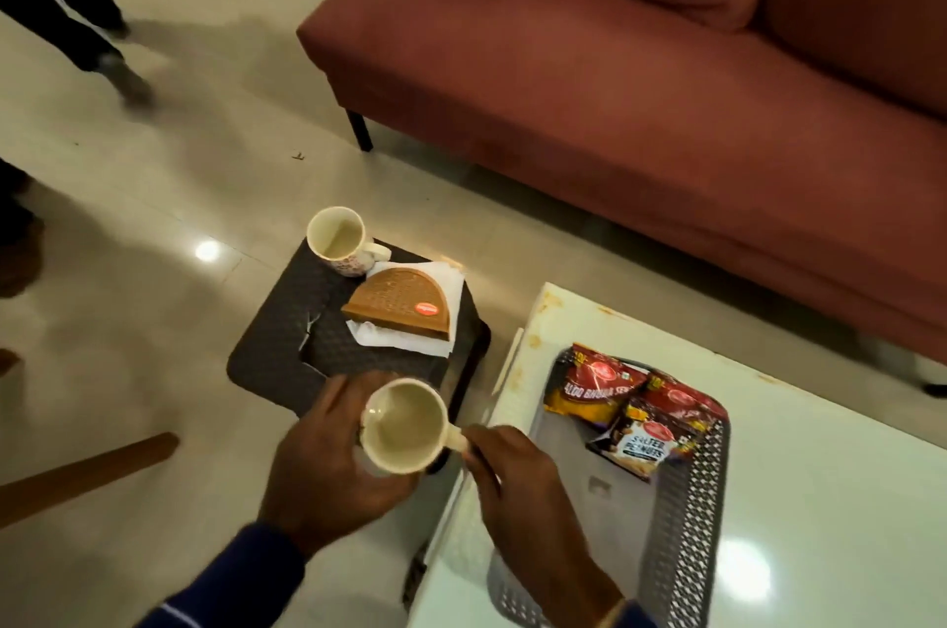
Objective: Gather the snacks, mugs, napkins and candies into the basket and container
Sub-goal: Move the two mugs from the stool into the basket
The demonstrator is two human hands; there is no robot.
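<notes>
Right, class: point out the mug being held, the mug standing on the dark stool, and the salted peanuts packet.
Held mug [405, 425], head view: inside of the cup.
Mug on the stool [335, 238], head view: inside of the cup.
Salted peanuts packet [640, 445], head view: white label on its front.

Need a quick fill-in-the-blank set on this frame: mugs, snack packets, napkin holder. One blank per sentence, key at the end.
1. The mug held by both hands is ____ inside.
2. The right hand pinches this mug's ____.
3. The snack packets lie in the grey ____ on the white table.
4. The second mug stands on the dark stool beside the brown ____ holder.

Missing words: empty; handle; basket; napkin
</notes>
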